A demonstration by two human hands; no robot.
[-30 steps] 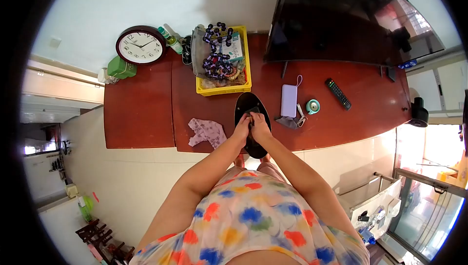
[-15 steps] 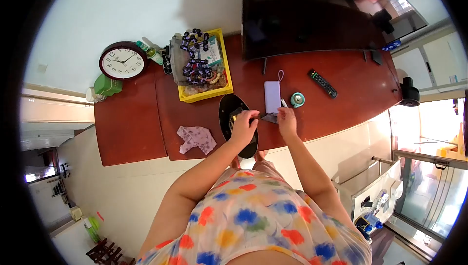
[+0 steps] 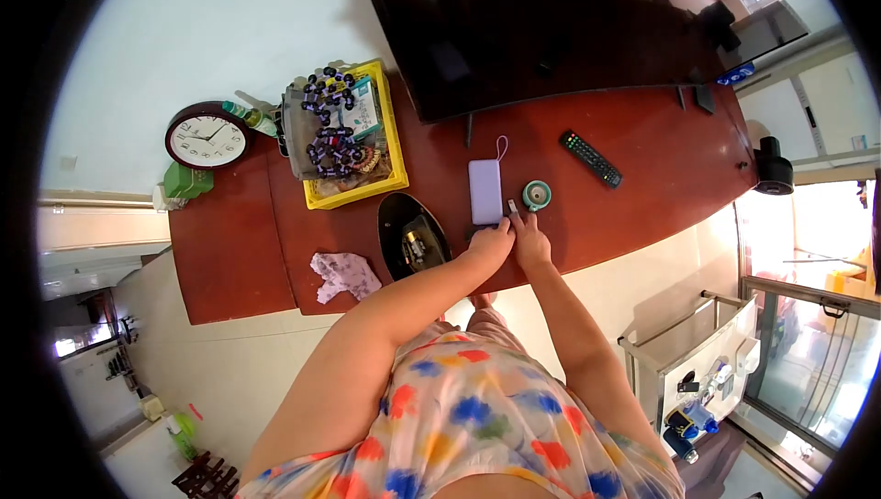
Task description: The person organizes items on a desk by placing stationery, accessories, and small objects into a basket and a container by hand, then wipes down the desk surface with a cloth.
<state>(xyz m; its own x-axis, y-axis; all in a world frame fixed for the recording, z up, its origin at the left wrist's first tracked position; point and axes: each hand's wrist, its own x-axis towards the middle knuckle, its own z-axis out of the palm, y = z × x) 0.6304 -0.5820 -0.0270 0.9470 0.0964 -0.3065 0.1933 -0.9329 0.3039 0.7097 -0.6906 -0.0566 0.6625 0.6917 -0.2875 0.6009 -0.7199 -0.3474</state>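
My left hand (image 3: 494, 244) is at the near end of a lilac power bank (image 3: 485, 191) with a wrist strap, fingers bent close together. A dark flat piece shows under those fingers; what they hold, if anything, is hidden. My right hand (image 3: 532, 244) is right beside it, fingertips closed around the near end of a small silver-tipped object (image 3: 513, 208). A roll of green tape (image 3: 537, 194) lies just beyond the right hand. To the left, a black oval dish (image 3: 393, 224) contains a few metallic and dark small items.
A yellow basket (image 3: 401, 164) of beaded items and boxes stands at the back left, near a round clock (image 3: 207, 135). A remote control (image 3: 591, 159) lies at right, below a large television (image 3: 569, 31). A patterned cloth (image 3: 344, 277) lies near the front edge.
My left hand has moved right, from over the black dish to the power bank's near end, beside my right hand. The view has shifted, so the table things appear further left.
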